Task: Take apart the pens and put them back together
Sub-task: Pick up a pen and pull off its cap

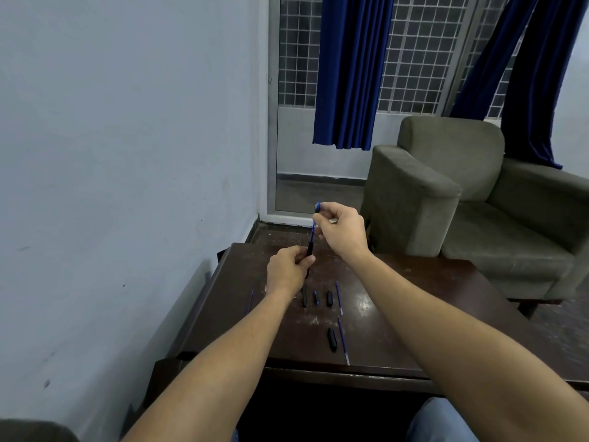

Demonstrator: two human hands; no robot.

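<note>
1. Near edge of table: one black pen piece lying flat, a thin blue refill just beside it on the right.
2. Mid table, a row: black barrel, short blue-tipped piece, short black piece, second refill. A third refill lies apart near the left edge.
3. Left hand above the row, fingers clenched on a black pen body, held roughly upright.
4. Right hand higher and farther, fingers pinching a blue cap end; a blue refill section runs from it down into the black body.
5. Beyond the far edge: grey armchair, blue curtains, gridded window.
</note>
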